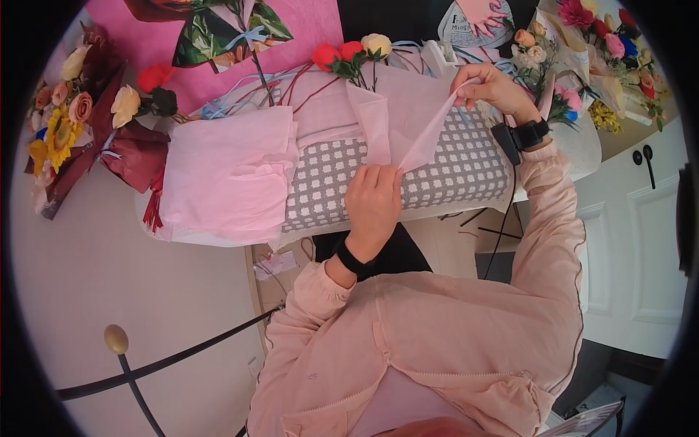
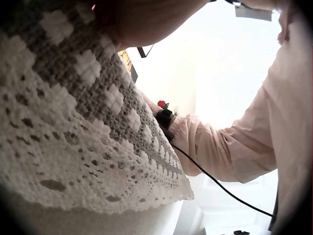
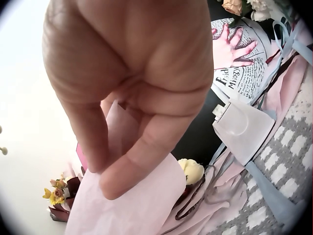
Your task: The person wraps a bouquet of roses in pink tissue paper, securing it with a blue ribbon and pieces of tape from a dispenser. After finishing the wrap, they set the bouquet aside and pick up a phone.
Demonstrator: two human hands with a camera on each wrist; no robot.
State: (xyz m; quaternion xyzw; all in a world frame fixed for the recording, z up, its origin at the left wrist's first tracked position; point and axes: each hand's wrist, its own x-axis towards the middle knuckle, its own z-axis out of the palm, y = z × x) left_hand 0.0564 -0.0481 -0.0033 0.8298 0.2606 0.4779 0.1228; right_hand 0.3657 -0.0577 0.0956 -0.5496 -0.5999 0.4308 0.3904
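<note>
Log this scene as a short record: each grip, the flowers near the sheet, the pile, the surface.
left grip: holds the lower end of a pink wrapping sheet
right grip: pinches the sheet's right corner
flowers: two red roses and a cream rose, past the far edge
pile: pink sheets, to the left
surface: gray-and-white lace-edged cloth

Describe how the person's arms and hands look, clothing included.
Both arms wear pale pink sleeves with gathered cuffs. A black band circles the left wrist; a black strap on the right carries a boxy device with a black cable. The left hand and right hand are gloveless.
</note>
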